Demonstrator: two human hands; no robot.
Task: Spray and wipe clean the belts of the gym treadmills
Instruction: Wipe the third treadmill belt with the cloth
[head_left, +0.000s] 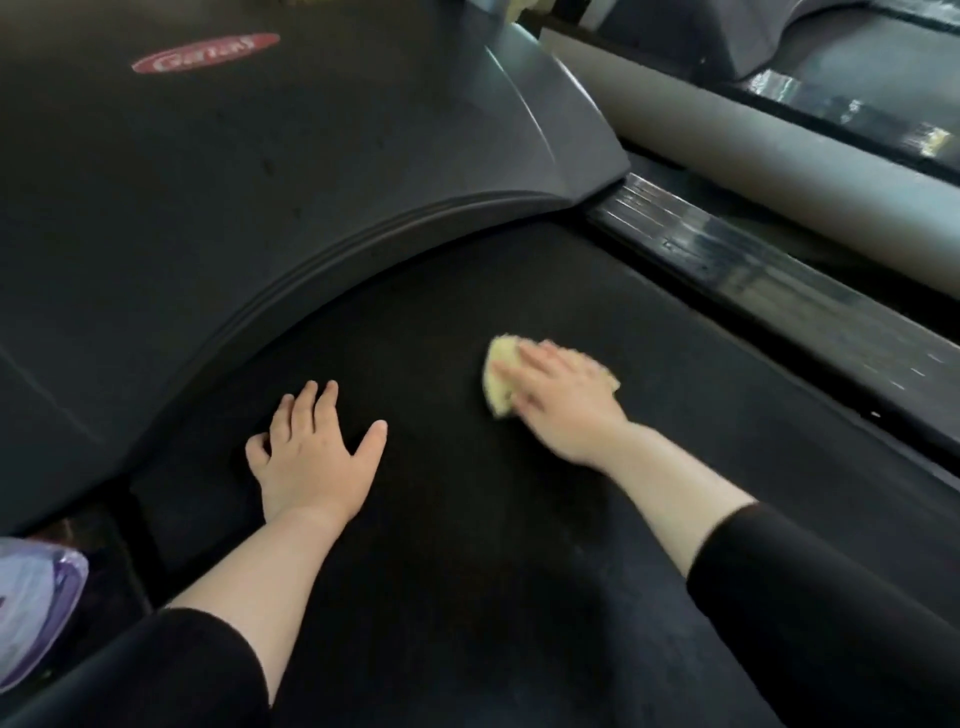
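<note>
A person kneels over a treadmill, both arms stretched across its black belt (467, 545), which fills the lower frame and runs under the curved grey hood (260, 182) at its head. A ribbed side rail (727, 270) borders the belt on the right, and beyond it part of a second treadmill (841, 57) is cut off by the frame edge. The wiping step appears to be in hand: the left hand (311, 457) lies flat and spread on the belt as a brace, while the right hand (566, 400), fingers extended, presses a yellow cloth (501, 374) onto the belt near the rail side. The next move likely calls for sweeping the cloth across toward the left hand and along the hood's edge, keeping even pressure. The right hand and cloth are blurred, so the exact finger hold is hard to make out. A purple translucent object (36, 597) at the lower left is cropped; whether it is the spray bottle cannot be told.
</note>
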